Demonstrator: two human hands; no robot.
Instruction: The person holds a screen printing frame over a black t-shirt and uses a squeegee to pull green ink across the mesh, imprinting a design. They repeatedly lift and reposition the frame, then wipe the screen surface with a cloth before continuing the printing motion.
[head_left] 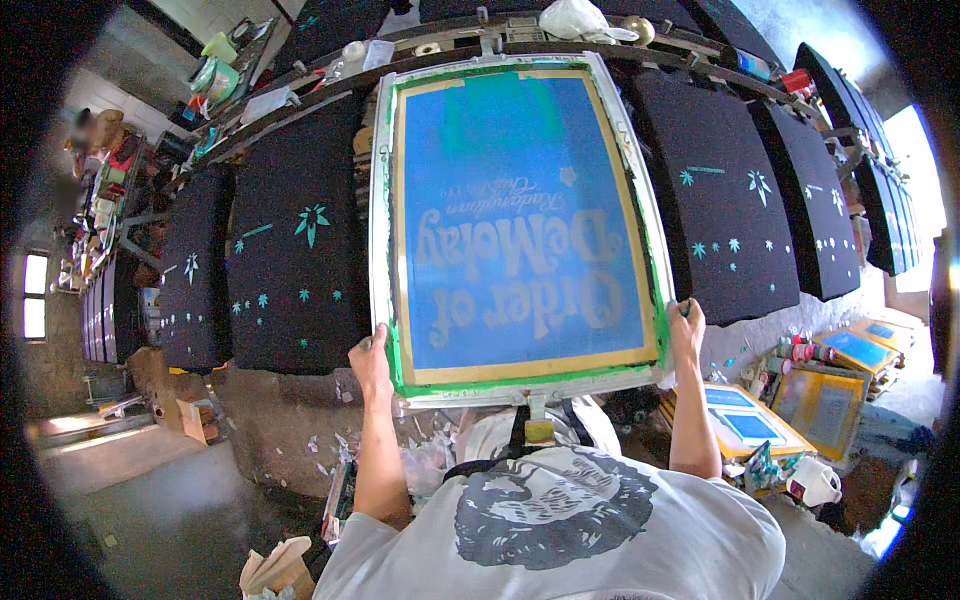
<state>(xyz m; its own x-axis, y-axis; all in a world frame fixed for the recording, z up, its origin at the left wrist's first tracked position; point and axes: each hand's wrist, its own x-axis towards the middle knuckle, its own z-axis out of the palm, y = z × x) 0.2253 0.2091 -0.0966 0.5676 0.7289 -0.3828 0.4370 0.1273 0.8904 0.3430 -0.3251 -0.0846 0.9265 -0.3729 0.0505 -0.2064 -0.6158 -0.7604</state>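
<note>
A large printing screen (520, 215) with a blue mesh, tan tape border and green-smeared white frame lies flat over a black pallet in front of me. My left hand (371, 362) grips the frame's near left corner. My right hand (686, 328) grips the near right corner. Pale mirrored lettering shows in the mesh. A small squeegee handle or clamp (538, 428) sticks out under the frame's near edge.
Black garments with teal leaf prints lie on pallets to the left (298, 250) and right (715, 195). More screens (745, 425) are stacked on the floor at the lower right beside a white jug (815, 482). Ink tubs (215, 75) stand on a far shelf.
</note>
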